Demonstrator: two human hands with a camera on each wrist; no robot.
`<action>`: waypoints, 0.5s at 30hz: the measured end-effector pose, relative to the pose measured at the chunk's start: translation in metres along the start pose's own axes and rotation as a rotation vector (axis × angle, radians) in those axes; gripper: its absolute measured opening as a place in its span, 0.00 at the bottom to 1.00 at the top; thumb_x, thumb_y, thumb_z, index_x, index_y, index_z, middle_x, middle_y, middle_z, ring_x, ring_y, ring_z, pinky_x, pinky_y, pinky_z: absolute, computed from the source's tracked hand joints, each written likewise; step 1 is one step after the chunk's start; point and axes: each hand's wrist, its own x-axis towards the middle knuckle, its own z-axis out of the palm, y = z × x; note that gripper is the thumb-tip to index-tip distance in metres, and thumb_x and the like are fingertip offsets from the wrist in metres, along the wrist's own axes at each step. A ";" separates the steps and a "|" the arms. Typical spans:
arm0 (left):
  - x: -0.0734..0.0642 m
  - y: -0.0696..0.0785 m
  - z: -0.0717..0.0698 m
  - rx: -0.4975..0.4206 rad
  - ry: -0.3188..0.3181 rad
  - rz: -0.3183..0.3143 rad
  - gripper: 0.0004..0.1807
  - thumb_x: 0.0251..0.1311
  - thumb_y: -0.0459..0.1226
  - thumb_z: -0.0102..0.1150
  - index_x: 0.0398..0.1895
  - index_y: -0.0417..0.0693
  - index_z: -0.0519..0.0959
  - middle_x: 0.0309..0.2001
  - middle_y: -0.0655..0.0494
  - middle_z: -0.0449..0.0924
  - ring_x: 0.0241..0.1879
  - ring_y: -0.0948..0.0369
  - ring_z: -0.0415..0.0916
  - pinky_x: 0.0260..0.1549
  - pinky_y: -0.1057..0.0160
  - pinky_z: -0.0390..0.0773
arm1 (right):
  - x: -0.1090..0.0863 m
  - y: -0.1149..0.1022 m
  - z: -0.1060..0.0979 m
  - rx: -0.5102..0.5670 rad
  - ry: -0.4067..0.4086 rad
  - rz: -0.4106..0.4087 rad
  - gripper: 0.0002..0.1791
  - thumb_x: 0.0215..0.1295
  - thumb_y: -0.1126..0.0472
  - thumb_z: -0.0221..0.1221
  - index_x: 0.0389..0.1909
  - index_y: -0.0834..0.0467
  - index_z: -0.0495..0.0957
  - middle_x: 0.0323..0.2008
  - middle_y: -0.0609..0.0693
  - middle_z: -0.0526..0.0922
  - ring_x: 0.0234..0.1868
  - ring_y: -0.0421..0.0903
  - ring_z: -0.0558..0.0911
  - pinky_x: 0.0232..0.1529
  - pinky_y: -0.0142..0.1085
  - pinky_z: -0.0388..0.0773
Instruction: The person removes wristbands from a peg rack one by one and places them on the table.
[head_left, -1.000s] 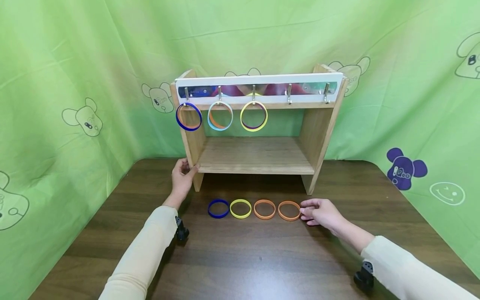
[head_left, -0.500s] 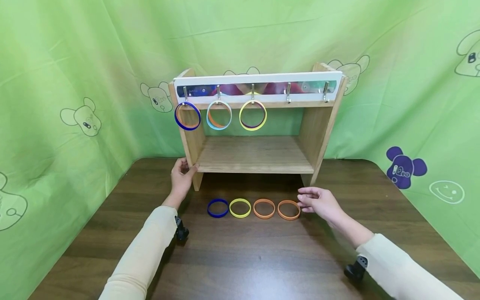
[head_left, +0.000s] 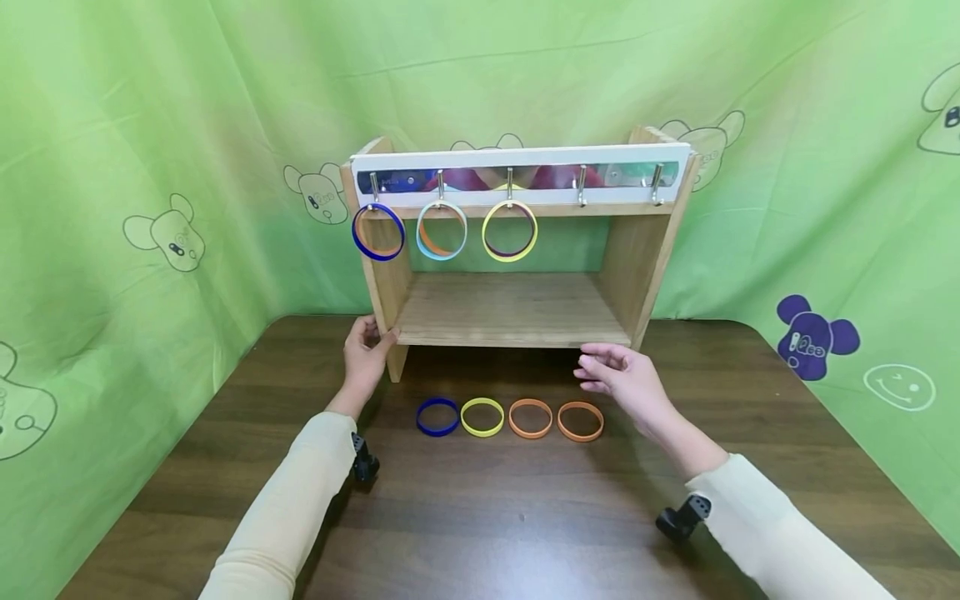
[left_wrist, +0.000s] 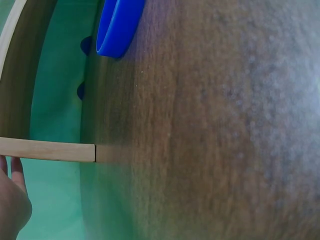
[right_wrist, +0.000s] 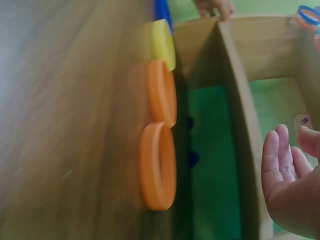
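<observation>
My left hand (head_left: 364, 358) holds the lower left side panel of a wooden shelf (head_left: 510, 308), thumb at its front edge; the left wrist view catches fingers (left_wrist: 17, 172) against this panel. Empty, with loosely bent fingers, my right hand (head_left: 622, 379) hovers before the shelf's lower right corner. Below it on the table, a row runs from a blue ring band (head_left: 437, 432) through a yellow band (head_left: 482, 432) to two orange bands, the left one (head_left: 530, 434) and the right one (head_left: 581, 437). The right wrist view shows the right hand apart from these bands.
Metal hooks line the shelf's white top rail (head_left: 637, 156). Blue and orange bands (head_left: 378, 257), light blue and orange bands (head_left: 441, 257), and yellow and purple bands (head_left: 510, 258) hang on three left hooks; the two right hooks (head_left: 582, 187) hold none. Green cloth (head_left: 480, 67) surrounds the brown table (head_left: 465, 517).
My right hand has left its place beside the right orange band, rising forward and leftward toward the shelf. My left hand stays on the side panel, and the bands have not moved.
</observation>
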 end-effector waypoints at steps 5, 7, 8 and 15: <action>0.000 0.000 0.001 -0.004 0.004 0.010 0.14 0.60 0.24 0.60 0.48 0.25 0.73 0.43 0.33 0.75 0.41 0.57 0.70 0.36 0.71 0.73 | 0.010 -0.015 0.013 0.079 0.011 -0.044 0.21 0.69 0.65 0.58 0.56 0.75 0.69 0.38 0.50 0.82 0.38 0.42 0.85 0.40 0.35 0.81; 0.000 0.000 0.001 -0.006 0.004 0.009 0.14 0.60 0.24 0.60 0.48 0.25 0.73 0.44 0.33 0.75 0.42 0.56 0.70 0.36 0.71 0.73 | 0.013 -0.023 0.019 0.126 0.016 -0.068 0.17 0.68 0.65 0.59 0.53 0.71 0.72 0.38 0.53 0.82 0.37 0.43 0.85 0.40 0.36 0.81; 0.000 0.000 0.001 -0.008 0.004 0.007 0.14 0.60 0.24 0.60 0.48 0.25 0.73 0.44 0.32 0.75 0.42 0.55 0.70 0.36 0.71 0.73 | 0.015 -0.027 0.021 0.146 0.017 -0.082 0.14 0.68 0.66 0.59 0.51 0.68 0.74 0.38 0.54 0.82 0.37 0.43 0.85 0.40 0.36 0.81; 0.000 0.000 0.002 -0.018 0.005 0.002 0.15 0.60 0.24 0.60 0.48 0.24 0.73 0.44 0.31 0.74 0.44 0.49 0.69 0.36 0.71 0.73 | 0.025 -0.051 0.038 0.218 0.018 -0.138 0.07 0.67 0.67 0.60 0.45 0.60 0.77 0.35 0.50 0.82 0.36 0.42 0.85 0.39 0.36 0.82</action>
